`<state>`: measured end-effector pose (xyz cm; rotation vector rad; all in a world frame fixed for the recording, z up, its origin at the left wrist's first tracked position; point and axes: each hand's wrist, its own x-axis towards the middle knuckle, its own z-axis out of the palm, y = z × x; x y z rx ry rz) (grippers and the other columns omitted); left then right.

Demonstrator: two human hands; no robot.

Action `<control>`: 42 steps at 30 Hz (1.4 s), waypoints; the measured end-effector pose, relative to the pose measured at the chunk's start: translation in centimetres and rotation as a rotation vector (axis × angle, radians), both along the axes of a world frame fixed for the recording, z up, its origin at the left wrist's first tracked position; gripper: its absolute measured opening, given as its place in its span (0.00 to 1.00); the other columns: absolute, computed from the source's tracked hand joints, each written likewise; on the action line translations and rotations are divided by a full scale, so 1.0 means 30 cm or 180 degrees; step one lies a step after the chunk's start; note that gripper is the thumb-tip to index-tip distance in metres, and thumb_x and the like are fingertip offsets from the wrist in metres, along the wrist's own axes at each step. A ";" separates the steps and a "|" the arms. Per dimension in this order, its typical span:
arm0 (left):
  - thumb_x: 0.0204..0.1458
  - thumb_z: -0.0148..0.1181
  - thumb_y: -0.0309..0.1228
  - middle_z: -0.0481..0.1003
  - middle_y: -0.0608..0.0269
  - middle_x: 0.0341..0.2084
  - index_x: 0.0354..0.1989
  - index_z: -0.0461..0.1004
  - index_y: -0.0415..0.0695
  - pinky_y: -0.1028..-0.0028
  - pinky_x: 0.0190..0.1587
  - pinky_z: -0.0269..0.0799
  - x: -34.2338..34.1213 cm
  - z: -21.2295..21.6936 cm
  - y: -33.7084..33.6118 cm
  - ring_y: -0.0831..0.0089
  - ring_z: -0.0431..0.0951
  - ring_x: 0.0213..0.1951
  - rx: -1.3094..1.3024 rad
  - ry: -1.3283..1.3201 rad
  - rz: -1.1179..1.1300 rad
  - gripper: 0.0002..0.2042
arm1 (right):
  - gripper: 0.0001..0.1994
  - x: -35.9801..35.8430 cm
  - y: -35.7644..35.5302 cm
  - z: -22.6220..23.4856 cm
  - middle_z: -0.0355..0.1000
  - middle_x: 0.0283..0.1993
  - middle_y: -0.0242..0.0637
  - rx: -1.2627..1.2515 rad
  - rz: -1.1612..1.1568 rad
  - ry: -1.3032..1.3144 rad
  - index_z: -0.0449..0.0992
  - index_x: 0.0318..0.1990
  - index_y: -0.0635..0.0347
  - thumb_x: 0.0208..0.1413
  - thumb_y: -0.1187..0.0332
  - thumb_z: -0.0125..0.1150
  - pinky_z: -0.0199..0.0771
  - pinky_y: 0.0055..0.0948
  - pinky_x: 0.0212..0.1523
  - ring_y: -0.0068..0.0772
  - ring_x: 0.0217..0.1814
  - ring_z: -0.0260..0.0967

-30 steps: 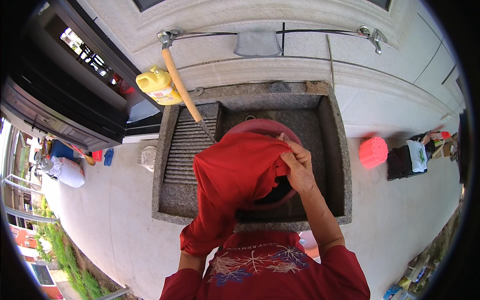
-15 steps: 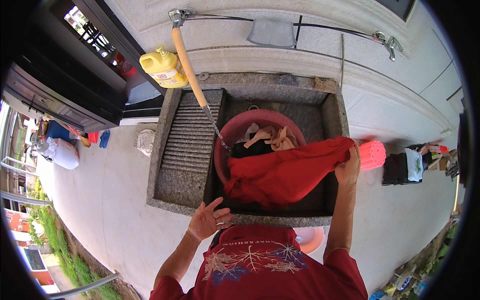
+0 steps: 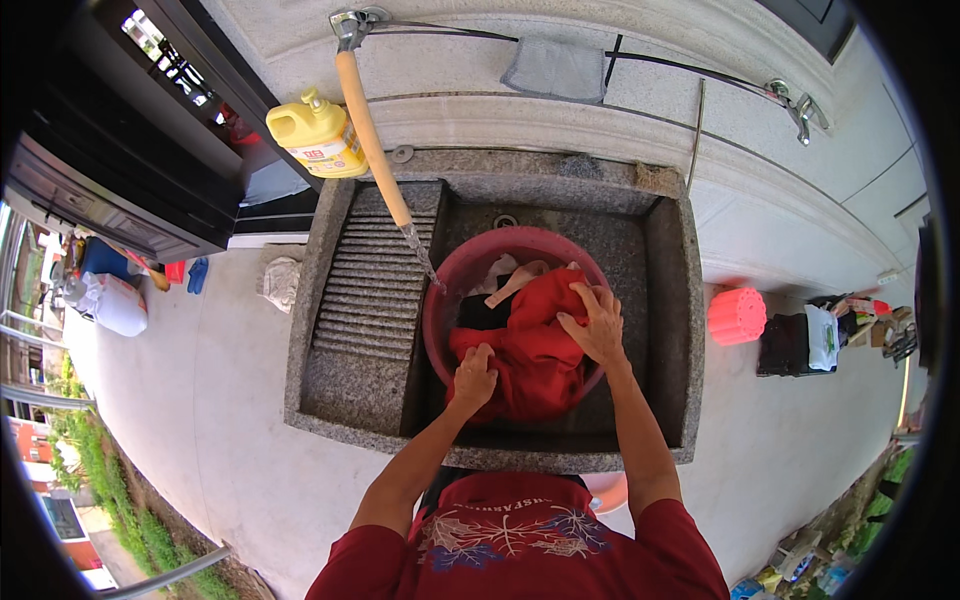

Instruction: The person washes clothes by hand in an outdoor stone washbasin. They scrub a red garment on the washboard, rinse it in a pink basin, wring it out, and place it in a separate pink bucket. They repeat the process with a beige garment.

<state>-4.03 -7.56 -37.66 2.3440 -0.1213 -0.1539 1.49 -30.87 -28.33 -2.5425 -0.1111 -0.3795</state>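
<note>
A red garment [image 3: 545,320] lies bunched over the front and right of a pink basin [image 3: 436,308], part of it hanging over the near rim. My left hand [image 3: 475,378] is closed on the garment's near left side, fingers curled into the fabric. On its right side rests my right hand [image 3: 598,328], thumb and fingers apart, touching the cloth. Behind the red garment, dark and pale cloths [image 3: 508,285] show in the basin. Water [image 3: 424,256] runs from a tan hose [image 3: 372,140] into the basin's left side.
The basin stands in a stone sink [image 3: 692,300] with a ribbed washboard [image 3: 375,270] on its left. A yellow pump jug [image 3: 322,140] stands at the back left. A grey cloth [image 3: 555,70] hangs on the wall pipe. To the right are a pink bucket [image 3: 737,317] and a dark crate [image 3: 783,345].
The red garment, earlier stretched out to the right by my right hand, is now gathered over the basin. My right hand moved left and inward; my left hand came forward onto the cloth.
</note>
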 end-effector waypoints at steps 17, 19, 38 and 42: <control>0.18 0.77 0.46 0.27 0.33 0.65 0.68 0.27 0.54 0.43 0.58 0.54 0.130 -0.132 -0.090 0.29 0.32 0.64 0.1300 0.0845 0.0001 0.70 | 0.41 0.195 0.239 -0.412 0.42 0.67 0.48 -0.0810 -0.0023 0.0411 0.61 0.62 0.38 0.37 0.38 0.62 0.51 0.75 0.48 0.70 0.63 0.42; 0.31 0.71 0.38 0.30 0.33 0.64 0.68 0.31 0.52 0.48 0.59 0.56 0.152 -0.152 -0.088 0.32 0.39 0.64 0.1368 0.0827 0.0001 0.59 | 0.41 0.187 0.257 -0.488 0.42 0.67 0.46 -0.0749 -0.0037 0.0388 0.61 0.62 0.37 0.37 0.38 0.62 0.45 0.76 0.51 0.68 0.63 0.43; 0.34 0.68 0.35 0.58 0.38 0.56 0.64 0.48 0.46 0.58 0.60 0.56 0.295 -0.225 -0.045 0.44 0.57 0.59 0.0190 0.0946 -0.0211 0.46 | 0.20 0.423 0.198 -0.473 0.74 0.40 0.45 -0.0013 0.0329 0.1972 0.72 0.41 0.57 0.38 0.60 0.61 0.70 0.43 0.43 0.49 0.44 0.71; 0.28 0.73 0.32 0.51 0.39 0.60 0.62 0.49 0.45 0.58 0.60 0.58 0.306 -0.202 0.037 0.45 0.50 0.63 -0.0906 0.0499 0.0756 0.49 | 0.15 0.288 0.232 -0.353 0.73 0.40 0.46 0.0530 0.1023 0.1365 0.70 0.35 0.59 0.36 0.71 0.63 0.68 0.44 0.42 0.50 0.45 0.70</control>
